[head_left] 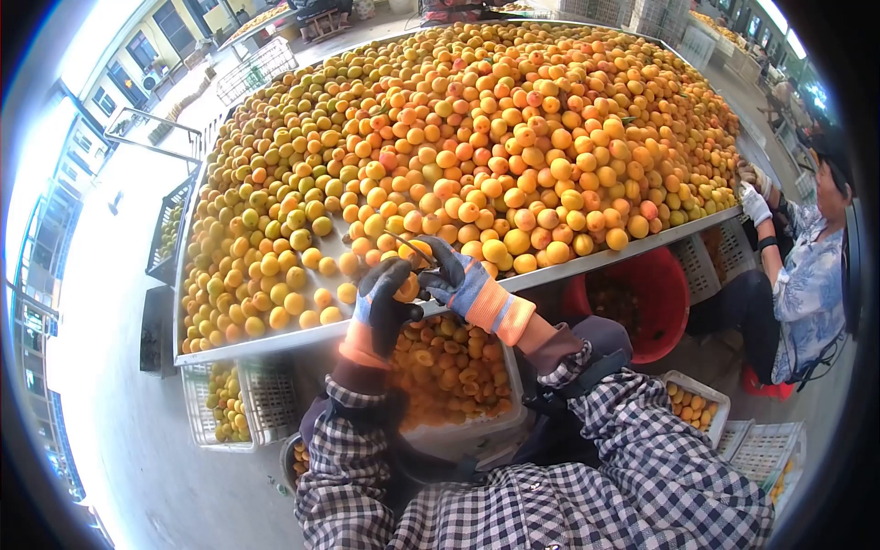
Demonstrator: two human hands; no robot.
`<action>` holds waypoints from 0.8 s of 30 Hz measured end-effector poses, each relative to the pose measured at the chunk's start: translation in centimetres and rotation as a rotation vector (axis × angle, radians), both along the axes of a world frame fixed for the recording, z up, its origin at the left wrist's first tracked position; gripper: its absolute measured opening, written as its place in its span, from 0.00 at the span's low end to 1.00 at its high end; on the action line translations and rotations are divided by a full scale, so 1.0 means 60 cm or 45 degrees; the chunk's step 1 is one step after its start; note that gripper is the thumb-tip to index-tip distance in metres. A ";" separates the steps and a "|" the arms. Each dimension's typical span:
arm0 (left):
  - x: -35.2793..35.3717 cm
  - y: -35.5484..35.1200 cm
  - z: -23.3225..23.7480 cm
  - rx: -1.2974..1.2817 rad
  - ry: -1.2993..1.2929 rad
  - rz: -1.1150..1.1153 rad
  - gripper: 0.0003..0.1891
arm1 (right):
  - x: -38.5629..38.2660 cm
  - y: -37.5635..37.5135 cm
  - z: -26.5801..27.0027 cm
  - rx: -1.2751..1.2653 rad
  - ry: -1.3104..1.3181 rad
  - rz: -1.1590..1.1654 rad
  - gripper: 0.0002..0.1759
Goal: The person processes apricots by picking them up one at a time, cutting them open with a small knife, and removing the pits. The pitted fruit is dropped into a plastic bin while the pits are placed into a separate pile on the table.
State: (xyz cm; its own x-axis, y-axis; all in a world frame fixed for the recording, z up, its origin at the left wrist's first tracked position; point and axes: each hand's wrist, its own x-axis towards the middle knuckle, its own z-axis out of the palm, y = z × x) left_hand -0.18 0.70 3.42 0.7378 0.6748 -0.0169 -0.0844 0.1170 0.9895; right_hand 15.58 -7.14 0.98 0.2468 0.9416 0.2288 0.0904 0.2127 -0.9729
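Both of my hands wear dark gloves with orange and blue cuffs, just over the front edge of a metal table (275, 342) heaped with apricots (550, 147). My left hand (385, 298) is closed round an orange apricot (407, 290). Close beside it, my right hand (446, 272) grips a thin, dark curved tool (408, 246), whose exact shape is hard to make out. Another apricot piece shows between the hands. Below them, a white crate (516, 390) holds many apricot halves (449, 371).
A red tub (674, 302) stands under the table's right side. At the right sits another person (807, 266) with white-gloved hands at the apricots. White crates (270, 403) stand at lower left and lower right (765, 449). A dark crate (158, 330) is at the left.
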 end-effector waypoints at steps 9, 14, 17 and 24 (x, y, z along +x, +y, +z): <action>0.003 0.013 -0.023 1.203 0.227 0.089 0.16 | -0.003 -0.004 0.021 -0.116 -0.634 -0.145 0.30; 0.022 0.009 -0.017 0.035 0.182 0.168 0.10 | -0.001 -0.005 0.020 -0.153 -0.948 -0.225 0.29; 0.030 0.007 -0.015 0.009 0.301 0.235 0.12 | -0.001 -0.010 0.050 -0.422 -1.021 -0.217 0.28; 0.020 0.037 -0.055 0.674 0.399 0.390 0.10 | 0.036 -0.004 0.039 -0.286 -0.844 -0.432 0.24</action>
